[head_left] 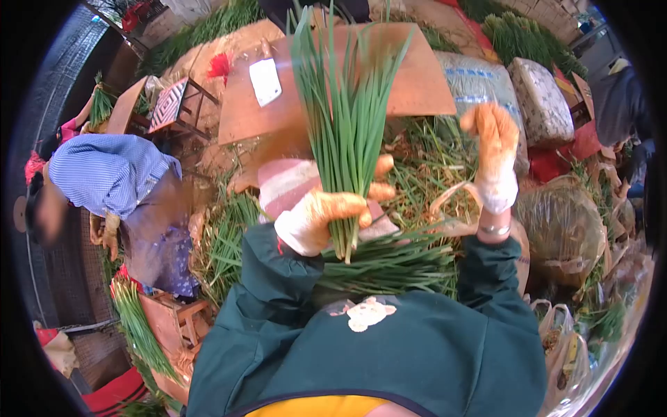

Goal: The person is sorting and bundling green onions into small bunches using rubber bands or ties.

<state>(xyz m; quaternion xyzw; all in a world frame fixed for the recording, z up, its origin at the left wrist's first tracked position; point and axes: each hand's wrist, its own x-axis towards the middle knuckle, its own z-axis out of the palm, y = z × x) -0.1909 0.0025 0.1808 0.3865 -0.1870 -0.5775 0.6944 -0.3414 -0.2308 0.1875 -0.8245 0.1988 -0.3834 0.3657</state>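
Observation:
A bunch of long green leafy stalks stands upright in my left hand, whose gloved fingers wrap round the stalks near their lower ends. My right hand, in an orange and white glove, is raised to the right of the bunch, apart from it. Its fingers are curled over, and whether they pinch anything is too small to tell. More green stalks lie across my lap below the bunch. Behind the leaves is a wooden board with a cleaver on its left part.
Loose stalks and trimmings cover the ground ahead. A bent-over person in a checked shirt is at the left, near a small patterned stool. Wrapped bales and plastic bags stand at the right. Another bundle lies lower left.

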